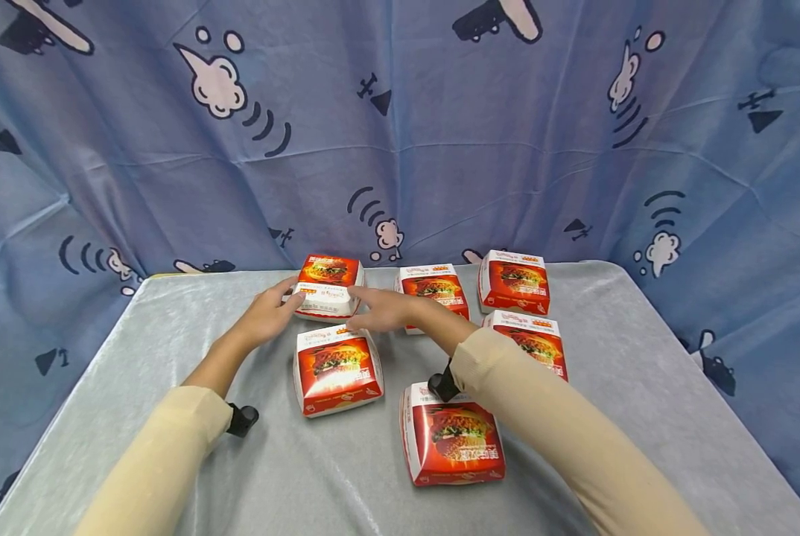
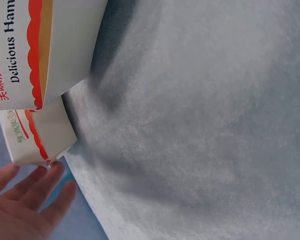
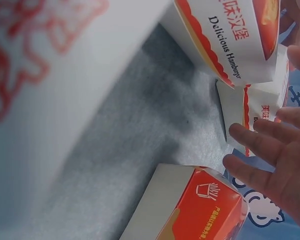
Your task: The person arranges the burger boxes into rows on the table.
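A red-and-white hamburger box (image 1: 329, 272) stands at the back left of the table, between the two hands. My left hand (image 1: 269, 313) is at its left side; in the left wrist view the fingers are nearly straight, their tips right at the edge of the box (image 2: 46, 132). On the other side, my right hand (image 1: 389, 309) reaches over, with thumb and fingers spread close to the box's right side. The right wrist view shows these fingers extended beside the box (image 3: 262, 107). Just in front sits another hamburger box (image 1: 338, 368), below the right fingertips.
More hamburger boxes stand to the right: one at back middle (image 1: 435, 286), one at back right (image 1: 515, 283), one partly behind the right sleeve (image 1: 537, 344), and one nearer the front (image 1: 456, 443). A patterned blue curtain (image 1: 400, 134) hangs behind the grey-covered table (image 1: 293, 476).
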The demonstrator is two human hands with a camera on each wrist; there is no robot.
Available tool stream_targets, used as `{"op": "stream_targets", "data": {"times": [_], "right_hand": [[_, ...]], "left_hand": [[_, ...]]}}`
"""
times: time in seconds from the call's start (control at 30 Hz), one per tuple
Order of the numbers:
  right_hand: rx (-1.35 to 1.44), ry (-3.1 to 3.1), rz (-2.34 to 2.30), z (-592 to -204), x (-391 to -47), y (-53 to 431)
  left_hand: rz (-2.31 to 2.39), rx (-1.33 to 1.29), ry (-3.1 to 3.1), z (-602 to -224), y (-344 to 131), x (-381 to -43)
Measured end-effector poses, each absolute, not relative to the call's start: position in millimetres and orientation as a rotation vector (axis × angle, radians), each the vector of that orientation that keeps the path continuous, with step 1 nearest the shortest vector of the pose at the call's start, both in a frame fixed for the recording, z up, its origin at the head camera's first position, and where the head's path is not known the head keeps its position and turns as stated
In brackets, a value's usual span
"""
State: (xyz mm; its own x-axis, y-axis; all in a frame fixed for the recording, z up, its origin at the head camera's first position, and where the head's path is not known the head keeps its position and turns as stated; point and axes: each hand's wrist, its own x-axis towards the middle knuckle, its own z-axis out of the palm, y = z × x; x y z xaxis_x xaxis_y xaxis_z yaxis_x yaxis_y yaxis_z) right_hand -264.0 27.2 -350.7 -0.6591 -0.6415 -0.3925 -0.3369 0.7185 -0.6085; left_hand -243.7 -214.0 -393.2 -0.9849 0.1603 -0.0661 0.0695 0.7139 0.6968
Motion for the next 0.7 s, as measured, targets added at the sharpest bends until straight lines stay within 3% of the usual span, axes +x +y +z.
{"op": "stream_targets", "data": {"times": [0.7], "right_hand": [[-0.737,2.358,-0.638,-354.1,-266.5,31.6]], "left_hand": [[1.114,0.158,2.733,-395.0,-211.6,-243.7]]}}
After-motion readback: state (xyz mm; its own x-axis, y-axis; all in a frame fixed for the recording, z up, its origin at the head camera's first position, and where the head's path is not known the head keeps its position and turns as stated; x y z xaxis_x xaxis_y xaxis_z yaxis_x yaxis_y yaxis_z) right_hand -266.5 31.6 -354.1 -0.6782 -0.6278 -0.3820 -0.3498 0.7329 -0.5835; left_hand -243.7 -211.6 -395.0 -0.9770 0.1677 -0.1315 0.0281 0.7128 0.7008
